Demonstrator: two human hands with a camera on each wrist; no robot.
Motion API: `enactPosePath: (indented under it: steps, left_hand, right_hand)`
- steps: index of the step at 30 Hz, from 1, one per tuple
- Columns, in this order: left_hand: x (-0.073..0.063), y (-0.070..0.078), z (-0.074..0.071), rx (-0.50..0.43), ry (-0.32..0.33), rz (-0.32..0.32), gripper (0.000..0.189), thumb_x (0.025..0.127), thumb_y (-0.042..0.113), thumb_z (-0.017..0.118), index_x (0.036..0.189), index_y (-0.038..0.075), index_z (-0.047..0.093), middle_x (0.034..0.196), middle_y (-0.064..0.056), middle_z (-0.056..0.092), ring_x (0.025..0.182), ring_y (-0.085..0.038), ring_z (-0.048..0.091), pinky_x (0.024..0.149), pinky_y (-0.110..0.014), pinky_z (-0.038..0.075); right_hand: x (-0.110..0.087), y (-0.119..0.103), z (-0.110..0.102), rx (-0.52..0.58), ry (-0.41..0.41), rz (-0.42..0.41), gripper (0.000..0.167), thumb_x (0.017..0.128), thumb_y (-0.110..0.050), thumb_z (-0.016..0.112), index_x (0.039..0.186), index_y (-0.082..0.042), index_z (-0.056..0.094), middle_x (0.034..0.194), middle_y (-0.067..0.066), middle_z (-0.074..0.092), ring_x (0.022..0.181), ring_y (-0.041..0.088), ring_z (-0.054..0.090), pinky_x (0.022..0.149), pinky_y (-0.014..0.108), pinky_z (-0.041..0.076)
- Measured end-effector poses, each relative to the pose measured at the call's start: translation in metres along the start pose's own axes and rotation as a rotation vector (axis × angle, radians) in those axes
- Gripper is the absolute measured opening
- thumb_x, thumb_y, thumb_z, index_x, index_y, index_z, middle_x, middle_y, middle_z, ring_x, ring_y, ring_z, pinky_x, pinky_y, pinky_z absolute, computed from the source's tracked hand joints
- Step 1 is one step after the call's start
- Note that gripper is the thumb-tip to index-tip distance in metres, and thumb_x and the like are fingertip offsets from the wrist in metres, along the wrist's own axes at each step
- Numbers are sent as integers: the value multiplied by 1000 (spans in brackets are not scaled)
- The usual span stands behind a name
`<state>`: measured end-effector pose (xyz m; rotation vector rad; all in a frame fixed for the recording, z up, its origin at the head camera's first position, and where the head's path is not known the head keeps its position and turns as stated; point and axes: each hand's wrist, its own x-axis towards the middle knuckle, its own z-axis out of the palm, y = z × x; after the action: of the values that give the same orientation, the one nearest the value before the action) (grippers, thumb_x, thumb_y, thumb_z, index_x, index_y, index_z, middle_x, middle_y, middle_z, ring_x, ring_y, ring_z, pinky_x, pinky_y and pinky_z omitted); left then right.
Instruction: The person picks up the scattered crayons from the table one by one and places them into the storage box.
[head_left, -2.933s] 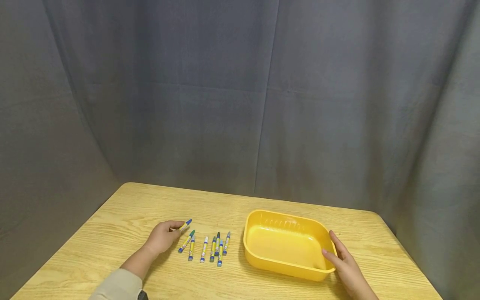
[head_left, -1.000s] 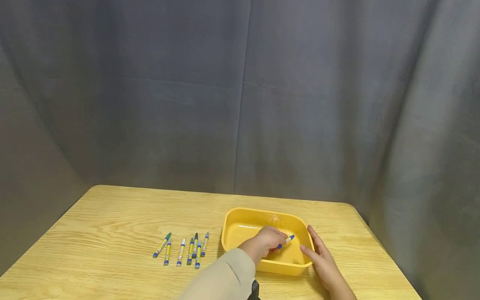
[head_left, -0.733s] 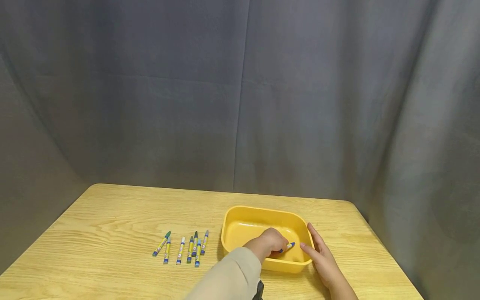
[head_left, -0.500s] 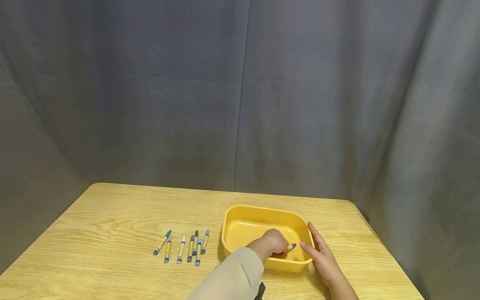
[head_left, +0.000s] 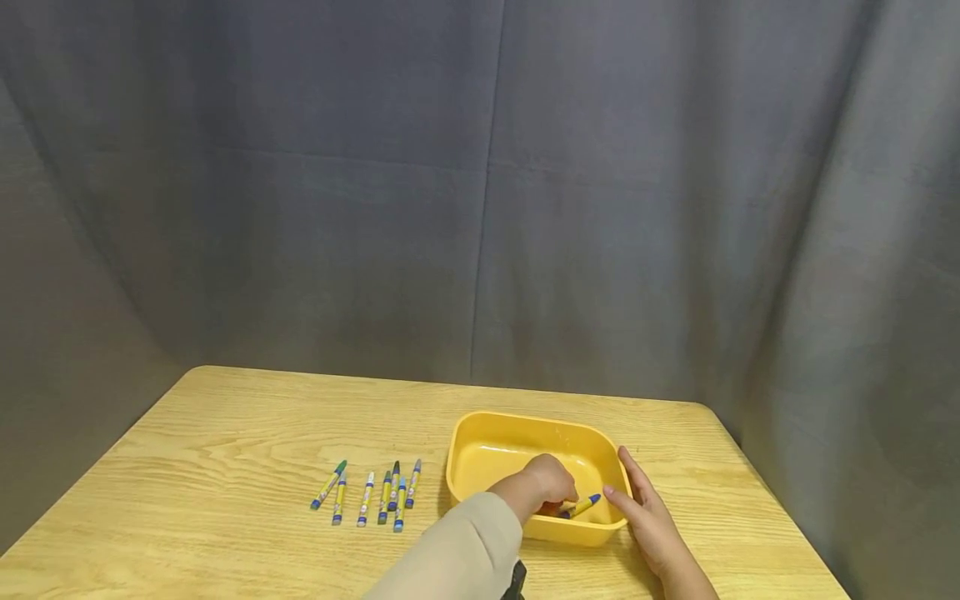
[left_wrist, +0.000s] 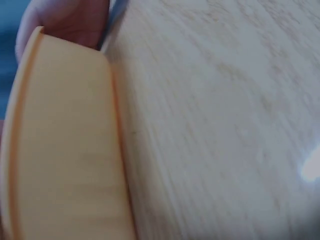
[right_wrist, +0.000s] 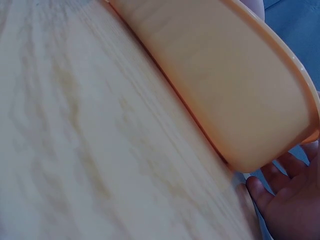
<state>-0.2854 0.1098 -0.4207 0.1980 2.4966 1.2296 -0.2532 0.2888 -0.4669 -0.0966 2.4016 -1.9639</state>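
Observation:
My left hand reaches down inside the yellow plastic tray, its fingertips low over the floor and partly hidden behind the hand. Just beside them a blue crayon with a yellow wrapper lies on the tray floor, visible almost end to end. At the tray's right end my right hand holds the rim, thumb over the inside and fingers along the outer wall. The right wrist view shows those fingers against the tray's outer corner. In the left wrist view the tray's wall covers most of the left hand.
Left of the tray, several crayons with yellow wrappers lie on the wooden table, among them a green crayon, a white crayon and a light blue crayon. Grey curtains hang behind the table.
My left hand took the blue crayon from the table's left side and carried it into the tray. The crayon has now slid out from its fingers. My right hand stays at the rim.

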Motion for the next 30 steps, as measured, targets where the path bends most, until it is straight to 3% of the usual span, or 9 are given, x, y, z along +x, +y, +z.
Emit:
enactPosePath:
  steps: [2,6,8,13,15,22,30]
  left_hand:
    - [-2,1,-7,-40,-8,8,15,87,7,70,100,0,73,73,-1,63,50,-9,41,47,-16,36]
    - [-6,2,-22,-149,-36,33,27,89,5,67,114,-2,69,68,2,54,54,-9,40,51,-18,37]
    - [-9,2,-32,-200,-42,52,29,89,5,66,117,-3,67,73,1,58,59,-10,43,55,-19,41]
    - [-11,-1,-62,-279,-48,103,33,90,8,66,121,-1,66,114,-9,69,87,-18,59,77,-31,55]
    - [-13,-6,-75,-299,-55,124,33,91,10,66,123,0,65,118,-11,68,95,-21,61,84,-36,55]
    - [-27,-35,-128,-351,-33,157,38,94,13,63,130,1,61,127,-14,63,102,-23,60,90,-38,53]
    - [-46,-90,-175,-348,122,115,37,96,12,58,131,2,60,129,-19,60,109,-30,59,91,-40,52]
  right_hand:
    - [1,0,1,1,-2,-3,77,100,-20,52,158,-9,4,166,8,-9,150,36,-15,119,61,3]
    - [1,0,1,0,0,-5,77,100,-20,52,158,-7,4,165,10,-9,150,36,-15,119,61,-1]
    - [1,0,1,-1,1,2,77,100,-21,52,158,-7,4,166,9,-8,150,36,-15,119,61,-2]
    - [1,0,-1,-7,-9,7,77,100,-22,52,158,-8,2,165,8,-10,150,36,-17,119,62,-3]
    - [1,0,-1,-9,-11,3,78,101,-22,51,158,-8,1,165,8,-11,149,36,-18,118,62,-4]
    - [1,-1,-1,1,-13,5,78,101,-22,52,158,-8,1,165,8,-11,149,36,-18,119,61,-5]
    - [1,0,-4,1,-15,35,79,100,-22,52,158,-10,-1,165,4,-12,149,33,-20,119,60,-5]
